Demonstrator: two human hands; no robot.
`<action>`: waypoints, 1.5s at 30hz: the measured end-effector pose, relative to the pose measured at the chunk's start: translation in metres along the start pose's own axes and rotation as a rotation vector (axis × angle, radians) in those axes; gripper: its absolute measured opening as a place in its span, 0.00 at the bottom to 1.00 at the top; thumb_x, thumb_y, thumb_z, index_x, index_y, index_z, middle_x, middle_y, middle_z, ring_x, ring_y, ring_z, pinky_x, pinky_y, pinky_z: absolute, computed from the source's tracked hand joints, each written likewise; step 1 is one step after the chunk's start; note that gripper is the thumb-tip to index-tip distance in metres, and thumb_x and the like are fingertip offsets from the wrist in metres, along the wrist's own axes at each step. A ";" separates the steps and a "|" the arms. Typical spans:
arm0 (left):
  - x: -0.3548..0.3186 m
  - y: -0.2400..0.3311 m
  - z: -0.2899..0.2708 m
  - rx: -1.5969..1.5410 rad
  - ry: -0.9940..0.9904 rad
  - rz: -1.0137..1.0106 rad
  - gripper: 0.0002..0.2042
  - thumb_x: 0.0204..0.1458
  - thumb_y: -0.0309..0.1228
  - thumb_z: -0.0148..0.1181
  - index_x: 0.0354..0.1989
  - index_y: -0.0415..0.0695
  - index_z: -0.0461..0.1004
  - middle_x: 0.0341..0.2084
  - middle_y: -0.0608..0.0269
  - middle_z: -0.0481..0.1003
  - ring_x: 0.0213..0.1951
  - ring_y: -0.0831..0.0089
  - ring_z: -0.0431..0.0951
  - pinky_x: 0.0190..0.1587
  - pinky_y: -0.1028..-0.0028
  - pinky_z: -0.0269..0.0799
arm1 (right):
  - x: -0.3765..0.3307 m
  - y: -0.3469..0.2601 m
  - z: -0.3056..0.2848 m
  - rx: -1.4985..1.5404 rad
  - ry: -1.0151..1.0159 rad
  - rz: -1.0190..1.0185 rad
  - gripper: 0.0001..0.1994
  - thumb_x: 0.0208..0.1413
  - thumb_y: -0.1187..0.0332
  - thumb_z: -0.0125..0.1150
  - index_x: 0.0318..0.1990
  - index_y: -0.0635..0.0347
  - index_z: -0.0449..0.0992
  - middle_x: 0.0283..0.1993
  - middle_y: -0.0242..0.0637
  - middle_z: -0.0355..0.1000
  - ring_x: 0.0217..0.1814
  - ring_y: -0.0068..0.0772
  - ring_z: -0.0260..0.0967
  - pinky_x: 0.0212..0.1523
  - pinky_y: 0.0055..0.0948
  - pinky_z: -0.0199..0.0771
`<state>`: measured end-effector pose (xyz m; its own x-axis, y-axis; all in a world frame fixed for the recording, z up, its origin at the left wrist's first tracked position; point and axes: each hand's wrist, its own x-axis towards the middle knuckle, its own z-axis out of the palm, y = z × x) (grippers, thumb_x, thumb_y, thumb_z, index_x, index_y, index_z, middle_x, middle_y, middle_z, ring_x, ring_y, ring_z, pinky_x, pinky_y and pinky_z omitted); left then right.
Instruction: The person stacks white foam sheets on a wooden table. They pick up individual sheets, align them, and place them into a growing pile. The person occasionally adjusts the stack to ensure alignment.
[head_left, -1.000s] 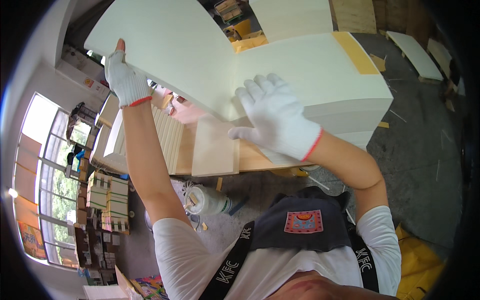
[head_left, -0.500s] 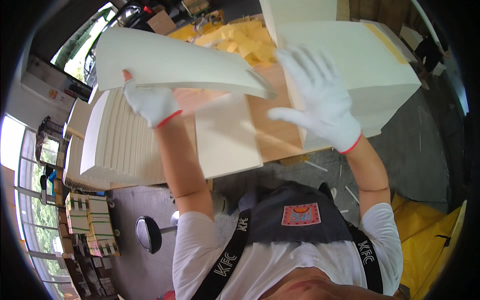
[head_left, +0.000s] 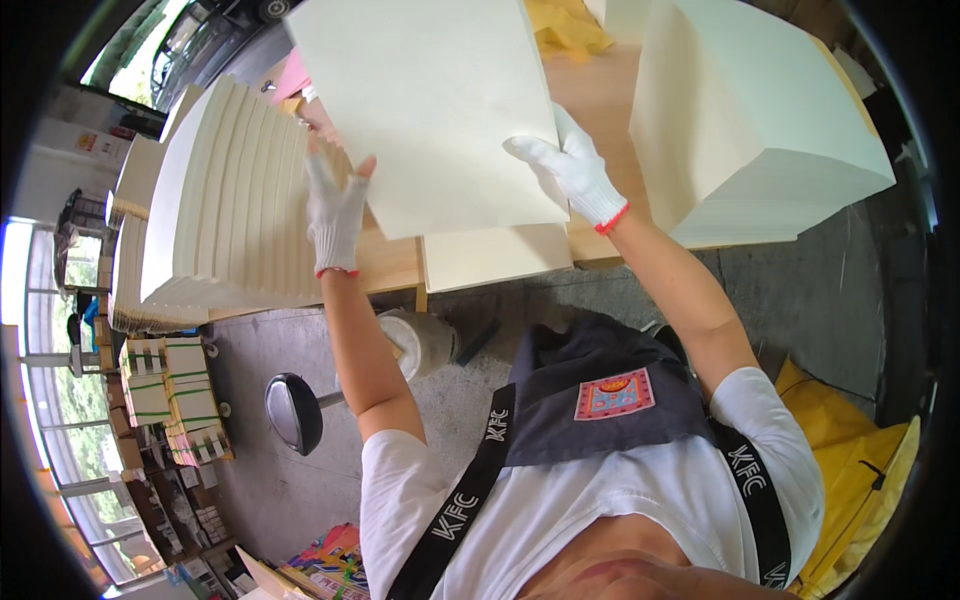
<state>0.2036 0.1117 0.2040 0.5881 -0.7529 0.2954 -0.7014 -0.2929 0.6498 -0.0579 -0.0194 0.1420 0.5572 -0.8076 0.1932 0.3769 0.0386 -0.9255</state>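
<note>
A large cream paper sheaf (head_left: 440,110) is held above the table, its near edge overhanging more cream paper (head_left: 495,258) lying there. My right hand (head_left: 575,165), in a white glove with a red cuff, grips the sheaf's right edge, thumb on the top face and fingers behind. At the lower left edge is my left hand (head_left: 336,210), gloved with bare fingertips showing. Its thumb and fingers are spread with nothing between them. Whether the thumb touches the paper edge I cannot tell.
Layered stacks of cream paper (head_left: 215,200) stand at the table's left. A tall cream paper block (head_left: 770,130) is on the right. Yellow scraps (head_left: 568,28) lie at the back. Below the table stand a round stool (head_left: 294,413) and a pale bucket (head_left: 420,345).
The paper, bent and held in my left hand before, now lies flatter and more central. My right hand, open in the air earlier, has closed on its right edge; my left hand has let go.
</note>
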 end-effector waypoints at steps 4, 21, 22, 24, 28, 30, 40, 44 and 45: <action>-0.012 -0.131 0.057 -0.075 -0.264 -0.224 0.39 0.56 0.41 0.64 0.72 0.40 0.53 0.66 0.45 0.63 0.59 0.59 0.73 0.61 0.63 0.66 | 0.007 0.079 -0.019 -0.087 0.001 0.164 0.37 0.56 0.55 0.68 0.67 0.68 0.61 0.60 0.46 0.72 0.61 0.36 0.71 0.62 0.34 0.68; -0.146 -0.168 0.070 0.375 -0.352 0.240 0.28 0.44 0.34 0.73 0.57 0.51 0.74 0.38 0.56 0.79 0.42 0.55 0.80 0.42 0.59 0.76 | -0.104 0.102 -0.041 -1.461 -0.470 -0.011 0.33 0.52 0.62 0.69 0.66 0.45 0.64 0.55 0.38 0.70 0.51 0.45 0.73 0.48 0.42 0.76; -0.151 -0.173 0.070 0.377 -0.322 0.262 0.26 0.43 0.34 0.73 0.55 0.51 0.75 0.37 0.57 0.79 0.40 0.55 0.80 0.40 0.59 0.76 | -0.105 0.097 -0.041 -1.420 -0.489 0.009 0.32 0.52 0.63 0.68 0.66 0.45 0.65 0.54 0.38 0.71 0.49 0.45 0.74 0.47 0.42 0.76; -0.159 -0.177 0.071 0.377 -0.261 0.311 0.23 0.43 0.34 0.73 0.51 0.51 0.78 0.35 0.59 0.80 0.36 0.55 0.80 0.36 0.60 0.77 | -0.110 0.097 -0.043 -1.382 -0.485 -0.017 0.30 0.53 0.64 0.67 0.65 0.45 0.67 0.52 0.37 0.72 0.47 0.45 0.75 0.45 0.43 0.77; -0.162 -0.172 0.072 0.402 -0.264 0.274 0.20 0.43 0.35 0.73 0.47 0.51 0.79 0.34 0.60 0.80 0.34 0.55 0.80 0.34 0.60 0.77 | -0.118 0.107 -0.050 -1.345 -0.431 -0.100 0.28 0.54 0.66 0.66 0.63 0.44 0.68 0.50 0.36 0.73 0.46 0.45 0.75 0.42 0.43 0.77; -0.161 -0.169 0.067 0.360 -0.300 0.236 0.18 0.43 0.35 0.73 0.45 0.51 0.78 0.35 0.60 0.80 0.35 0.55 0.80 0.34 0.60 0.77 | -0.121 0.112 -0.055 -1.343 -0.403 -0.150 0.27 0.54 0.66 0.66 0.63 0.43 0.69 0.50 0.36 0.73 0.45 0.45 0.75 0.41 0.43 0.78; -0.157 -0.178 0.068 0.383 -0.288 0.310 0.16 0.45 0.34 0.72 0.44 0.52 0.78 0.37 0.61 0.80 0.34 0.55 0.80 0.34 0.61 0.77 | -0.129 0.141 -0.072 -1.404 -0.350 -0.310 0.26 0.55 0.63 0.66 0.62 0.41 0.70 0.53 0.39 0.76 0.44 0.45 0.78 0.38 0.40 0.82; -0.159 -0.184 0.068 0.376 -0.310 0.298 0.19 0.48 0.36 0.69 0.51 0.55 0.79 0.35 0.60 0.79 0.35 0.56 0.80 0.35 0.61 0.76 | -0.132 0.144 -0.075 -1.416 -0.357 -0.328 0.25 0.56 0.62 0.64 0.63 0.41 0.70 0.54 0.39 0.75 0.43 0.45 0.79 0.38 0.40 0.82; -0.158 -0.185 0.070 0.373 -0.322 0.297 0.20 0.49 0.37 0.69 0.53 0.55 0.78 0.35 0.59 0.79 0.35 0.55 0.80 0.36 0.62 0.76 | -0.132 0.143 -0.074 -1.418 -0.401 -0.290 0.25 0.57 0.61 0.64 0.63 0.42 0.69 0.54 0.40 0.75 0.43 0.45 0.78 0.38 0.40 0.82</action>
<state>0.2121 0.2441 -0.0118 0.2323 -0.9592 0.1612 -0.9467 -0.1850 0.2636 -0.1326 0.0495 -0.0401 0.8394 -0.4676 0.2769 -0.3722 -0.8659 -0.3341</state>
